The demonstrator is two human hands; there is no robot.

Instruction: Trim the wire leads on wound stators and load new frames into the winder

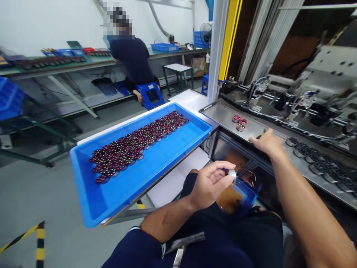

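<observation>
My left hand [213,182] is above my lap, its thumb and fingers closed around a small round motor part with a silver metal rim [232,175]. Most of that part is hidden by the fingers. My right hand [269,143] is stretched out over the metal ledge [220,112] of the machine, blurred by motion. Beside its thumb a small dark object [260,136] shows, too blurred to name; whether the fingers grip it I cannot tell. Left of this hand, several round motor parts with red and copper colouring [241,126] sit close together on the ledge.
At left, a blue tray [170,169] holds rows of red-and-black motor parts [136,143]. Dark round parts [320,160] line the ledge at right, before machine fixtures [287,98]. A blue bin [245,193] is below my hands. Another person [131,56] sits at the far bench.
</observation>
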